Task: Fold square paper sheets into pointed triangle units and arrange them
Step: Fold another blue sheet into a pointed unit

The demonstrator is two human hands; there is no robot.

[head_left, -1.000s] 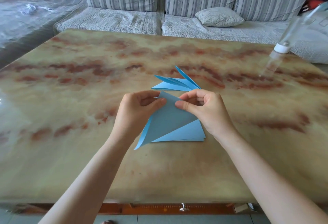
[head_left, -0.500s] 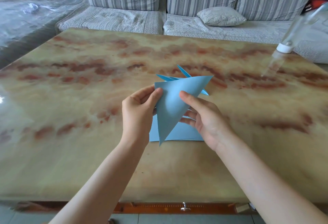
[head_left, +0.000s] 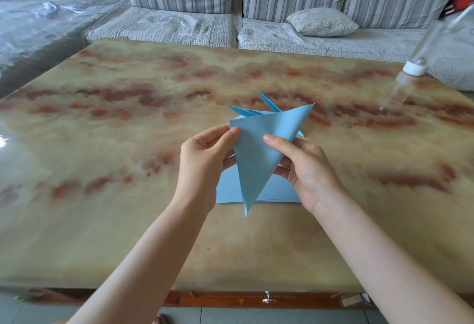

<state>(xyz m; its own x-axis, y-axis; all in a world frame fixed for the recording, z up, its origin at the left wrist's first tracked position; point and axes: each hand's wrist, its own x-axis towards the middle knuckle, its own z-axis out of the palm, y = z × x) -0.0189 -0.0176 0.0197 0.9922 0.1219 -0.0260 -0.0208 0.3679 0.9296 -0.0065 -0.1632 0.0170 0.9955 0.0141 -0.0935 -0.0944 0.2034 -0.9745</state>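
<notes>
A blue paper sheet folded into a long triangle [head_left: 259,152] is held above the table, its sharp tip pointing down toward me. My left hand [head_left: 202,159] pinches its upper left corner between thumb and fingers. My right hand [head_left: 305,167] grips its right edge, thumb on the front face and fingers behind. Under it, flat blue square sheets [head_left: 279,190] lie in a stack on the table. Behind the held triangle, folded pointed blue units [head_left: 256,111] lie on the table, mostly hidden.
The marble-patterned table [head_left: 128,144] stretches wide on all sides. A clear plastic bottle with a white cap [head_left: 415,67] stands upside down at the far right. A striped sofa [head_left: 179,23] with a small cushion [head_left: 320,22] lies beyond the far edge.
A second ago the folded triangle lay low over the stack with both hands pinching its top. It has since been lifted and turned so that its tip points down; little has moved in the last half second.
</notes>
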